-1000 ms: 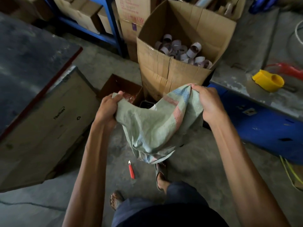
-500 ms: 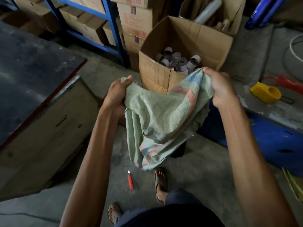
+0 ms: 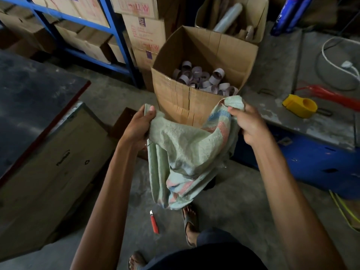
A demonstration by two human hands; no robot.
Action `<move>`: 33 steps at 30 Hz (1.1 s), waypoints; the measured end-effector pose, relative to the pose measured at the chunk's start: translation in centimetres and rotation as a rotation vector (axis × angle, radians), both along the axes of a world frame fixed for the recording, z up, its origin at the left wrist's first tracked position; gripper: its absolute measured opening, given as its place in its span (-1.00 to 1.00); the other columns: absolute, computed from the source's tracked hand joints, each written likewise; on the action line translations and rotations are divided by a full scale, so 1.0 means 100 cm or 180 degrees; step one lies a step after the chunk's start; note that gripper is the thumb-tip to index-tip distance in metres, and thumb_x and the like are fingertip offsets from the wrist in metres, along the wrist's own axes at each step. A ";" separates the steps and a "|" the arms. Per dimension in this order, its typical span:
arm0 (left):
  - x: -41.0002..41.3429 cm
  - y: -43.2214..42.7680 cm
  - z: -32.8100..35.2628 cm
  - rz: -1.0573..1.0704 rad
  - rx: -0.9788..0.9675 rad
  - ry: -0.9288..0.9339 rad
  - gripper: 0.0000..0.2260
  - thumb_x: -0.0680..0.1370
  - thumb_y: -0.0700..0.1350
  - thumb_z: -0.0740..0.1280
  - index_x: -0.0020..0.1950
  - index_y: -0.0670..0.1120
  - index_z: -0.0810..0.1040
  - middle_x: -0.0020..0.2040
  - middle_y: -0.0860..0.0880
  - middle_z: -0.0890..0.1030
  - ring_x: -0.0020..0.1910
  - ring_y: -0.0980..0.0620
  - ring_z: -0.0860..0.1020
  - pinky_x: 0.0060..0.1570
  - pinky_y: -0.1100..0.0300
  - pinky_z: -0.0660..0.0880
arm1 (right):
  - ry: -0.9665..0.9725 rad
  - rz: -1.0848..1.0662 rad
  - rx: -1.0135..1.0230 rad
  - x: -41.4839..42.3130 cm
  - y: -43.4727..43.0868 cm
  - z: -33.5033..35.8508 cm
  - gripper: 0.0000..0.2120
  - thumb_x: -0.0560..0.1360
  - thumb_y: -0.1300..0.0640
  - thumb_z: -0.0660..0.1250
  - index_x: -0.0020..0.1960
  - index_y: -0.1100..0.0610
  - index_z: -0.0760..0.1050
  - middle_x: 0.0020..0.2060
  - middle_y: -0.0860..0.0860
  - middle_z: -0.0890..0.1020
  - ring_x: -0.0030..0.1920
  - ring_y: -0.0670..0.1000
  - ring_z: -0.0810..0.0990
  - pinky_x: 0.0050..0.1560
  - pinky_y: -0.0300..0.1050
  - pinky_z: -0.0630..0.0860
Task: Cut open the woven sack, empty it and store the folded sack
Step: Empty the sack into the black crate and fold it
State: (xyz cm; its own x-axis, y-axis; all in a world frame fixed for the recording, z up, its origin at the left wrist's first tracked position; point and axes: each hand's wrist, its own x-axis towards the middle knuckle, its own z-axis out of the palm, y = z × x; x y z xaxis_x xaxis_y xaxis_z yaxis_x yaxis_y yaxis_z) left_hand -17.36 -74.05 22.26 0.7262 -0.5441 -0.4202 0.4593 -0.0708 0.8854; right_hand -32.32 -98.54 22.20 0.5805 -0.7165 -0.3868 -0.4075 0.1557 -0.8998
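1. The woven sack (image 3: 187,152), pale green with faded red and blue stripes, hung limp and crumpled in the air between both hands, above the concrete floor (image 3: 233,211).
2. The left hand (image 3: 139,129) was closed in a fist around the sack's left upper edge, thumb on top of the cloth.
3. The right hand (image 3: 247,125) gripped the right upper corner, fingers curled shut on a bunched tip of fabric that poked up above the thumb.
4. The two hands were held apart at about the same height, so the top edge sagged between them and the rest of the sack drooped down toward the person's feet.
5. Just beyond the sack stood an open cardboard box (image 3: 194,98) holding a heap of short cardboard rings (image 3: 204,78); the sack's upper edge overlapped the near wall of that box in the view.
6. A red utility knife (image 3: 154,223) lay on the floor below the sack's lowest fold, just left of a foot in a sandal (image 3: 191,221).
7. To the right, a blue cabinet carried a grey tabletop (image 3: 321,121), with a yellow tape dispenser (image 3: 300,106) resting on it, well apart from the sack.
8. To the left lay a large flat carton (image 3: 48,172) beside a dark tabletop (image 3: 29,106).
9. Far left, a blue shelf rack (image 3: 78,22) held stacked cartons.
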 end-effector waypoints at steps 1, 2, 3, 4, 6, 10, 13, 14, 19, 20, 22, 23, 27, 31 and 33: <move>-0.001 0.002 -0.002 0.0006 0.0004 0.0006 -0.84 0.71 -0.06 0.17 0.06 -0.07 0.51 -0.08 -0.10 0.64 -0.13 -0.02 0.66 -0.20 0.12 0.66 | 0.0147 0.0034 -0.0149 0.000 0.000 -0.005 -0.65 0.63 0.16 0.25 0.41 0.04 0.46 0.28 0.04 0.60 0.25 0.05 0.58 0.31 0.02 0.51; -0.001 0.004 -0.004 0.0038 0.0003 0.0022 -0.84 0.71 -0.07 0.17 0.07 -0.08 0.51 -0.07 -0.11 0.65 -0.13 -0.02 0.67 -0.19 0.11 0.66 | 0.0315 0.0095 -0.0327 0.001 0.001 -0.008 -0.62 0.66 0.13 0.18 0.47 0.02 0.39 0.34 0.03 0.54 0.31 0.05 0.52 0.34 -0.03 0.46; -0.002 0.005 -0.005 0.0086 -0.0022 0.0036 -0.84 0.71 -0.07 0.17 0.07 -0.08 0.51 -0.07 -0.12 0.66 -0.13 -0.03 0.68 -0.20 0.10 0.66 | 0.0460 0.0182 -0.0545 0.001 0.003 -0.010 -0.61 0.69 0.13 0.13 0.50 0.03 0.33 0.37 0.03 0.50 0.35 0.06 0.48 0.33 -0.08 0.41; -0.002 0.005 -0.005 0.0136 -0.0054 0.0027 -0.84 0.71 -0.07 0.17 0.06 -0.08 0.51 -0.06 -0.12 0.66 -0.13 -0.02 0.69 -0.20 0.11 0.66 | 0.0528 0.0278 -0.0771 0.002 0.006 -0.010 -0.61 0.70 0.13 0.09 0.52 0.05 0.30 0.40 0.06 0.48 0.37 0.08 0.46 0.31 -0.10 0.40; 0.001 0.000 0.003 0.0215 -0.0129 -0.0073 -0.84 0.71 -0.08 0.17 0.07 -0.09 0.51 -0.05 -0.13 0.67 -0.14 -0.01 0.70 -0.22 0.12 0.65 | 0.0495 0.0399 -0.1163 0.005 0.009 -0.002 -0.60 0.70 0.15 0.08 0.52 0.10 0.28 0.40 0.12 0.48 0.38 0.13 0.47 0.30 -0.06 0.40; 0.024 -0.030 0.047 0.0411 -0.0416 -0.0448 -0.85 0.71 -0.10 0.15 0.10 -0.12 0.49 -0.03 -0.12 0.66 -0.15 0.01 0.70 -0.19 0.11 0.65 | 0.0175 0.0243 -0.1686 0.039 -0.012 0.053 -0.64 0.65 0.12 0.15 0.41 0.17 0.43 0.29 0.15 0.58 0.28 0.14 0.55 0.22 -0.09 0.48; 0.046 -0.049 0.078 0.0508 -0.0668 -0.0554 -0.78 0.70 -0.11 0.17 0.28 -0.17 0.47 0.14 -0.20 0.65 0.04 -0.08 0.70 -0.04 0.04 0.66 | 0.0009 -0.0008 -0.1590 0.059 -0.032 0.085 -0.61 0.56 0.04 0.20 0.32 0.15 0.52 0.22 0.11 0.64 0.23 0.12 0.61 0.26 0.09 0.55; 0.050 -0.053 0.084 0.0487 -0.0706 -0.0568 -0.74 0.69 -0.11 0.19 0.34 -0.18 0.45 0.22 -0.22 0.63 0.14 -0.13 0.67 0.03 0.00 0.65 | -0.0082 -0.0045 -0.1400 0.060 -0.031 0.092 -0.64 0.56 0.04 0.23 0.28 0.14 0.55 0.16 0.09 0.66 0.17 0.10 0.64 0.22 0.09 0.58; 0.049 -0.063 0.111 0.0357 -0.0741 -0.0701 -0.51 0.51 -0.22 0.47 0.42 -0.24 0.45 0.25 -0.25 0.64 0.17 -0.17 0.67 0.03 -0.03 0.66 | -0.0533 0.0004 -0.0564 0.056 -0.021 0.129 -0.67 0.43 0.07 0.50 0.14 0.10 0.52 -0.06 0.02 0.68 -0.06 0.00 0.68 -0.07 -0.14 0.63; 0.049 -0.066 0.116 0.0401 -0.0728 -0.0723 -0.51 0.50 -0.25 0.48 0.40 -0.25 0.47 0.22 -0.24 0.66 0.13 -0.15 0.69 -0.02 0.01 0.66 | -0.0612 -0.0010 -0.0428 0.056 -0.026 0.138 -0.55 0.38 0.05 0.52 0.20 0.11 0.49 -0.04 0.04 0.67 -0.06 0.01 0.69 -0.09 -0.11 0.65; 0.051 -0.065 0.120 0.0505 -0.0762 -0.0733 -0.55 0.51 -0.29 0.45 0.39 -0.26 0.47 0.19 -0.23 0.67 0.07 -0.12 0.71 -0.07 0.04 0.67 | -0.0711 0.0049 -0.0257 0.053 -0.035 0.153 -0.33 0.23 -0.04 0.56 0.29 0.13 0.50 0.01 0.07 0.70 -0.06 0.06 0.73 -0.13 -0.05 0.68; 0.052 -0.063 0.120 0.0533 -0.0763 -0.0733 -0.56 0.52 -0.30 0.43 0.40 -0.25 0.47 0.19 -0.24 0.66 0.05 -0.11 0.72 -0.08 0.04 0.67 | -0.0724 0.0114 -0.0219 0.052 -0.038 0.155 -0.30 0.19 -0.05 0.57 0.28 0.13 0.52 0.01 0.08 0.72 -0.05 0.08 0.74 -0.16 -0.07 0.67; 0.043 -0.053 0.119 0.0117 -0.0289 -0.0644 -0.50 0.56 -0.22 0.39 0.48 -0.03 0.37 0.24 -0.20 0.61 0.01 -0.12 0.72 -0.19 -0.01 0.67 | -0.0701 0.0935 0.0242 0.034 -0.040 0.158 -0.81 0.40 0.20 0.46 0.01 0.16 0.62 -0.07 0.06 0.71 -0.02 0.05 0.70 -0.15 -0.18 0.61; 0.038 -0.049 0.135 -0.0161 0.0081 -0.0350 -0.74 0.62 -0.17 0.33 0.31 -0.12 0.47 0.12 -0.18 0.64 -0.15 -0.06 0.72 -0.34 0.05 0.66 | -0.1018 0.1679 0.0561 0.020 -0.047 0.163 -0.79 0.53 0.34 0.31 0.15 0.23 0.56 0.05 0.14 0.69 0.05 0.06 0.68 0.05 -0.12 0.66; 0.044 -0.046 0.149 -0.0195 -0.0174 -0.0185 -0.72 0.64 -0.13 0.29 0.32 -0.20 0.48 0.11 -0.20 0.66 -0.19 -0.05 0.74 -0.35 0.09 0.66 | -0.1278 0.1882 0.0867 0.018 -0.047 0.166 -0.75 0.55 0.30 0.29 0.22 0.20 0.54 0.10 0.14 0.68 0.10 0.07 0.68 0.10 -0.09 0.64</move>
